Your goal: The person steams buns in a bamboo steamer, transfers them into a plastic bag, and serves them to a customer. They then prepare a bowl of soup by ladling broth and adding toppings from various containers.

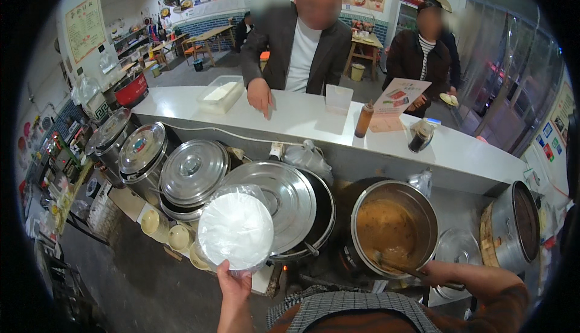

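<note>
My left hand point(233, 282) holds the near edge of a round white plate wrapped in clear plastic point(235, 231), in front of a large pot with its metal lid point(290, 206) set askew. Over at the right, my right hand point(434, 273) is closed around the handle of a ladle point(398, 267), whose lower end is in brown broth point(389, 229). That broth fills part of a deep steel pot point(432, 206). The ladle's bowl is hidden in or near the liquid.
Lidded steel pots point(195, 172) line the left side, with stacked bowls point(154, 222) below them. Across the white counter point(294, 111), a person leans with a hand on it; another person stands farther right. A sauce bottle point(364, 120) and a dark jar point(421, 137) stand there.
</note>
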A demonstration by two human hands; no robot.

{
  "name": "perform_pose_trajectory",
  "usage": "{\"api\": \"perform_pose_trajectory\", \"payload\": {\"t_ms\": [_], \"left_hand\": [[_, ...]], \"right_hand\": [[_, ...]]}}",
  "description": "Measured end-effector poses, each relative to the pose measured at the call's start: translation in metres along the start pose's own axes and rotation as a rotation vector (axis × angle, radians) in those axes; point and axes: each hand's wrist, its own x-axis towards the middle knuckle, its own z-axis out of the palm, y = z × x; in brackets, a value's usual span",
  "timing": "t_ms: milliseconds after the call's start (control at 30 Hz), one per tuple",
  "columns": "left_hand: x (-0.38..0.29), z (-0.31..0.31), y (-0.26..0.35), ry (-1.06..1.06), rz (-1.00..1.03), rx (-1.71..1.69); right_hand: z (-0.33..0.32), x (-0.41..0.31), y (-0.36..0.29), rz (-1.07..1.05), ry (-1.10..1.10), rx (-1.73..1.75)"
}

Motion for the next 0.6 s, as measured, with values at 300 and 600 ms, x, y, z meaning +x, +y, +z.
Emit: {"api": "perform_pose_trajectory", "payload": {"t_ms": [300, 600], "left_hand": [[-0.005, 0.003, 0.016, 0.123, 0.073, 0.077], [-0.001, -0.006, 0.023, 0.098, 0.159, 0.071]], "right_hand": [[-0.006, 0.051, 0.012, -0.185, 0.527, 0.193], [-0.012, 0.040, 0.022, 0.191, 0.253, -0.196]]}}
